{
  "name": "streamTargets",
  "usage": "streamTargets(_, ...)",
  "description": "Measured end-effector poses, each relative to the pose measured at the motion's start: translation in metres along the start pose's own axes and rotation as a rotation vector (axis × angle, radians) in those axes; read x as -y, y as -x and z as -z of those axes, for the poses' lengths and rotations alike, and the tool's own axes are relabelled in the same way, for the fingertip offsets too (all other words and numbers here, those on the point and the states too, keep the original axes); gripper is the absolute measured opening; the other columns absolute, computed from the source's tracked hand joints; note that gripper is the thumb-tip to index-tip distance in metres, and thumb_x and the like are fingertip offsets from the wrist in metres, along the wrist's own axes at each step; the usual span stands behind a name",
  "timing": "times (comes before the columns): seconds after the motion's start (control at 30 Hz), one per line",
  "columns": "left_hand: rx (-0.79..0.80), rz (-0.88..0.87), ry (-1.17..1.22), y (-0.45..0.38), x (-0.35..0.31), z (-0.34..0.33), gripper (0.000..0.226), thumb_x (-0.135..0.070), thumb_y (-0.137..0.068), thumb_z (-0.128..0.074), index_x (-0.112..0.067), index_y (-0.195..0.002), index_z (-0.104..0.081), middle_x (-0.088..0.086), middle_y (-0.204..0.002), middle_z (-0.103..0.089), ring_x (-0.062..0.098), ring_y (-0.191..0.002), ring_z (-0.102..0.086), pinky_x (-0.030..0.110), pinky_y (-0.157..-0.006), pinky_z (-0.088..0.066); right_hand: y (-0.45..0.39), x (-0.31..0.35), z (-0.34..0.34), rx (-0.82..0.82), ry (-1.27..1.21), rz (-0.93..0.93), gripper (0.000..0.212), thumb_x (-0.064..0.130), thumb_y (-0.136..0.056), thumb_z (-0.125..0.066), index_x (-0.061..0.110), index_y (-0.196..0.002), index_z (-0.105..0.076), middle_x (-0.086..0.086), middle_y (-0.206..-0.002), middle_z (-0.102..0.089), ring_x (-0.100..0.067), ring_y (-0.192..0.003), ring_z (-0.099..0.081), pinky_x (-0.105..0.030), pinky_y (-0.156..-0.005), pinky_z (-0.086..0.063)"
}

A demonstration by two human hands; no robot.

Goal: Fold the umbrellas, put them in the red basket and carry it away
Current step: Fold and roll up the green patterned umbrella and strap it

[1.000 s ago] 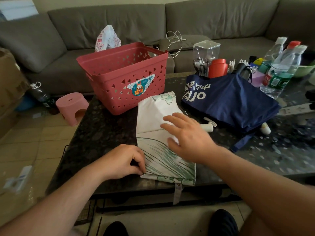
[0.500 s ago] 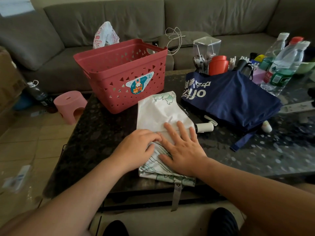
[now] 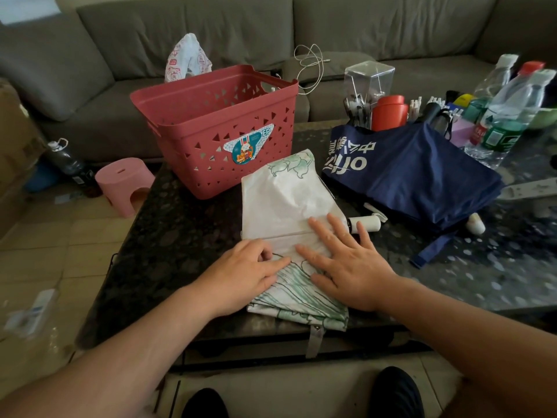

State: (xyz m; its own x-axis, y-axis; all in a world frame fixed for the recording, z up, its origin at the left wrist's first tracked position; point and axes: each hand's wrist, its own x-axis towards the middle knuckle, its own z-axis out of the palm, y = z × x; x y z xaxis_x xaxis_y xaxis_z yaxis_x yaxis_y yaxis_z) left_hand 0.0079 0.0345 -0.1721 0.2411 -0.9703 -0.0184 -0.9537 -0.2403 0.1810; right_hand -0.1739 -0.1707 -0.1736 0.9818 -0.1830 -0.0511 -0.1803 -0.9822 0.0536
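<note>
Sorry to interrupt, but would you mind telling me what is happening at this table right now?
A person is folding a white umbrella with green print on the dark table. The right hand lies flat on its fabric, fingers spread, while the left hand presses the fabric beside it. A navy umbrella lies collapsed but loose to the right. The red basket stands just behind the white umbrella, and no umbrella shows in it.

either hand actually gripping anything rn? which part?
Nothing gripped. The right hand presses flat on the white umbrella canopy mid-length; the left hand rests on its left edge at the fold, fingers fairly straight.
</note>
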Motion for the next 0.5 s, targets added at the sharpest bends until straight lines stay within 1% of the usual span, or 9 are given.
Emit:
streamTargets(0.07,-0.011,-0.025,-0.082,0.001,-0.003,-0.001,0.053,-0.047,-0.106,-0.040,-0.042,-0.159,-0.038,-0.006,-0.137,-0.040,0.018,-0.129,-0.039,0.040,-0.105,-0.047,0.000,0.002,0.003,-0.105,0.034,0.058,0.057,0.062,-0.102,-0.029,0.046,-0.156,-0.034,0.000,-0.174,0.013,-0.036,-0.158,0.018,-0.077,-0.119,-0.006)
streamTargets(0.13,-0.010,-0.025,-0.149,0.003,-0.008,-0.002,0.054,-0.048,-0.105,-0.034,-0.043,-0.159,-0.033,-0.001,-0.144,-0.039,0.024,-0.133,-0.039,0.043,-0.106,-0.048,-0.002,0.004,0.005,-0.257,0.051,0.188,0.048,0.050,-0.099,-0.043,0.028,-0.139,-0.058,-0.004,-0.174,-0.014,-0.037,-0.160,-0.005,-0.077,-0.116,-0.017)
streamTargets(0.2,0.016,-0.009,-0.174,0.002,-0.010,-0.002,0.051,-0.047,-0.109,-0.034,-0.052,-0.159,-0.026,0.000,-0.148,-0.033,0.026,-0.135,-0.034,0.042,-0.110,-0.043,-0.003,0.007,0.003,-0.356,-0.035,0.327,0.043,0.040,-0.101,-0.049,0.018,-0.135,-0.063,-0.007,-0.166,-0.036,-0.033,-0.157,-0.025,-0.070,-0.119,-0.026)
streamTargets(0.23,0.034,0.000,-0.153,0.002,-0.012,0.000,0.049,-0.046,-0.109,-0.036,-0.056,-0.157,-0.026,-0.002,-0.147,-0.031,0.025,-0.135,-0.031,0.042,-0.112,-0.041,-0.003,0.007,0.000,-0.351,-0.079,0.373,0.046,0.040,-0.102,-0.050,0.015,-0.139,-0.062,-0.007,-0.162,-0.043,-0.031,-0.154,-0.033,-0.064,-0.119,-0.032)
streamTargets(0.27,0.057,0.013,-0.125,0.002,-0.013,0.003,0.047,-0.046,-0.109,-0.037,-0.059,-0.154,-0.030,-0.005,-0.147,-0.029,0.023,-0.136,-0.028,0.042,-0.114,-0.038,-0.002,0.007,-0.003,-0.302,-0.109,0.399,0.050,0.041,-0.103,-0.049,0.015,-0.145,-0.057,-0.006,-0.161,-0.046,-0.029,-0.152,-0.036,-0.058,-0.119,-0.035)
streamTargets(0.3,0.080,0.022,-0.095,0.003,-0.012,0.006,0.045,-0.046,-0.109,-0.037,-0.059,-0.152,-0.035,-0.008,-0.146,-0.027,0.020,-0.136,-0.026,0.042,-0.117,-0.035,-0.001,0.005,-0.006,-0.224,-0.123,0.404,0.055,0.044,-0.105,-0.047,0.018,-0.154,-0.047,-0.003,-0.164,-0.041,-0.027,-0.155,-0.031,-0.054,-0.123,-0.031)
streamTargets(0.4,0.149,0.019,-0.024,0.006,-0.008,0.016,0.045,-0.056,-0.107,-0.039,-0.064,-0.151,-0.036,-0.014,-0.148,-0.025,0.012,-0.139,-0.020,0.035,-0.121,-0.027,0.007,-0.008,-0.011,0.016,-0.108,0.348,0.064,0.055,-0.109,-0.032,0.033,-0.166,-0.012,0.010,-0.174,-0.005,-0.014,-0.161,0.005,-0.041,-0.129,-0.001)
streamTargets(0.43,0.154,0.007,-0.001,0.008,-0.005,0.018,0.045,-0.059,-0.106,-0.042,-0.066,-0.150,-0.035,-0.015,-0.147,-0.027,0.009,-0.139,-0.020,0.032,-0.120,-0.026,0.009,-0.012,-0.011,0.041,-0.109,0.347,0.064,0.056,-0.110,-0.029,0.034,-0.166,-0.008,0.012,-0.174,0.001,-0.011,-0.160,0.010,-0.039,-0.128,0.002)
streamTargets(0.5,0.134,-0.017,0.057,0.011,0.000,0.021,0.044,-0.061,-0.101,-0.053,-0.066,-0.144,-0.046,-0.018,-0.142,-0.034,0.003,-0.132,-0.026,0.023,-0.116,-0.028,0.013,-0.019,-0.013,0.019,-0.147,0.362,0.064,0.058,-0.109,-0.029,0.034,-0.166,-0.014,0.014,-0.174,-0.001,-0.009,-0.160,0.007,-0.037,-0.129,0.000)
